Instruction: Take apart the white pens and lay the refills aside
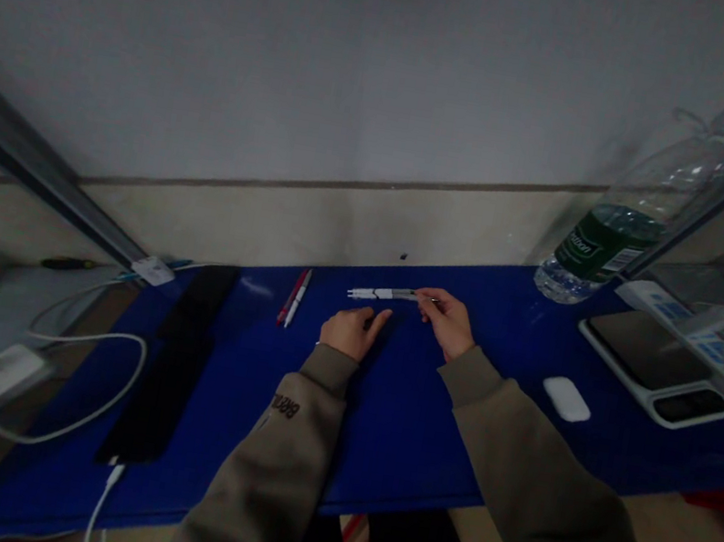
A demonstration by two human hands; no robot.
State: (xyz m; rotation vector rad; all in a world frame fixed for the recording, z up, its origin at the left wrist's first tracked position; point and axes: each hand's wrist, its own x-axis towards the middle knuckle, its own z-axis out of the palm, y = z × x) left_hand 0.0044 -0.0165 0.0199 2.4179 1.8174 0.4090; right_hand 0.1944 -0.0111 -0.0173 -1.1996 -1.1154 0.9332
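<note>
The sleeved left arm (286, 453) is slanting up from the lower edge of the view, and its left hand (352, 331) is curling its fingers loosely while the thumb is standing apart, pointing toward the right hand (448, 324). The sleeved right arm (528, 461) is angling in from the lower right, its hand pinching between thumb and fingertips, pointing leftward.

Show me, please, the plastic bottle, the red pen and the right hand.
Plastic bottle (608, 242), head view: on its green label.
Red pen (292, 296), head view: middle of barrel.
Right hand (448, 323), head view: middle of hand.
</note>
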